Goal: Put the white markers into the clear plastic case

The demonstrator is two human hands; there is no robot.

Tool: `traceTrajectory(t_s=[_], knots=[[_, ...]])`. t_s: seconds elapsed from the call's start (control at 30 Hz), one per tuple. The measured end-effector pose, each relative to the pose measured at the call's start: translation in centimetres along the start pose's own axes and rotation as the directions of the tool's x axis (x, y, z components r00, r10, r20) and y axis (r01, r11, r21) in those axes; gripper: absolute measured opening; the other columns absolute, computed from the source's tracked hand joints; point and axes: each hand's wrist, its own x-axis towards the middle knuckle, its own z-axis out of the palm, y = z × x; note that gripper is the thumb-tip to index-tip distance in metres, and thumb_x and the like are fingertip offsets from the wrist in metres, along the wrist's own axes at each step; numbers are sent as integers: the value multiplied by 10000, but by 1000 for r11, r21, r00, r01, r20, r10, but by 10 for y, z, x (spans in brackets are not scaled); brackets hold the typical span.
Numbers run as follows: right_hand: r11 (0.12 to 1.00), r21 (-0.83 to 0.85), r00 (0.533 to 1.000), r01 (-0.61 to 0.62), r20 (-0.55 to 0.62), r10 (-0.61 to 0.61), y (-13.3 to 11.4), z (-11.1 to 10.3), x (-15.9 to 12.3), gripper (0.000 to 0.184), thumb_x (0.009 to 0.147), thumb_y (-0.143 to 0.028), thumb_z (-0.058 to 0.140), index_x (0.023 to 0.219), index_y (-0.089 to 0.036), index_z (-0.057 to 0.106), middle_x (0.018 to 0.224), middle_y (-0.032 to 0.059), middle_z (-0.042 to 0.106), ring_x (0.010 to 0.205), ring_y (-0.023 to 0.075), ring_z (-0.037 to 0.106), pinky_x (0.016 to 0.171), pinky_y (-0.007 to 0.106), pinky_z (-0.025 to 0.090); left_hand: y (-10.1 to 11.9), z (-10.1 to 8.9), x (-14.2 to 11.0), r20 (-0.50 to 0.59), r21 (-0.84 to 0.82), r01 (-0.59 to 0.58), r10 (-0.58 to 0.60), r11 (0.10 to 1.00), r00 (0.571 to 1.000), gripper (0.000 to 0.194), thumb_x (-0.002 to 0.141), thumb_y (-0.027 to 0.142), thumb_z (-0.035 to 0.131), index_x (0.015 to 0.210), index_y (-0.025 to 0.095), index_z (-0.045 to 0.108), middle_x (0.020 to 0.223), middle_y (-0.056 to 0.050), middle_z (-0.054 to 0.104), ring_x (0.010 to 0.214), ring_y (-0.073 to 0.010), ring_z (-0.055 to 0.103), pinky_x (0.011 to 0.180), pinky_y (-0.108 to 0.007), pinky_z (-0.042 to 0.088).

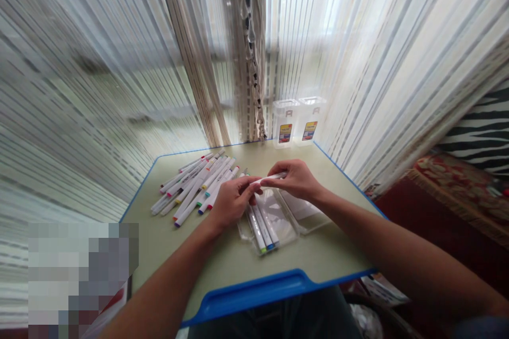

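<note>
A white marker point(268, 178) lies nearly level between my two hands, above an open clear plastic case. My left hand point(234, 196) pinches its left end, and my right hand point(296, 177) grips it toward the right end. Below them, the case's tray point(283, 217) contains several white markers point(262, 230) side by side along its left part, with green and blue ends toward me. The case's lid point(304, 212) is spread out to the right, partly under my right forearm. Left of my left hand is a loose pile of white markers point(202, 177) with coloured ends.
Two clear cases with labels, one point(284, 124) beside the other point(312, 122), stand upright at the table's back edge. The pale green table point(222, 270) has a raised blue rim. String curtains point(119, 63) hang close behind and on both sides.
</note>
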Motion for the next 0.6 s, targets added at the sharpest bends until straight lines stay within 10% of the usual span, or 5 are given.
traceTrajectory(t_s=[0.27,0.6], knots=[[956,255,989,-144,59,133,-4,-1,1,384,684,-453,748,892,-131,775,675,44,685,539,112,498,499,247,359,-9,-2,7,-184,-203,22,-60,979,981,264,884,343,538,1001,132,645,695,-6,584,519,-100,554,502,-226,455],[681,679,960,-276,229,161,-3,2,1,366,708,-347,762,1000,-126,748,815,90,730,518,71,451,509,243,371,-7,-8,9,-335,-504,8,-204,864,920,207,817,323,599,848,124,645,543,31,493,443,-77,481,453,-196,377]])
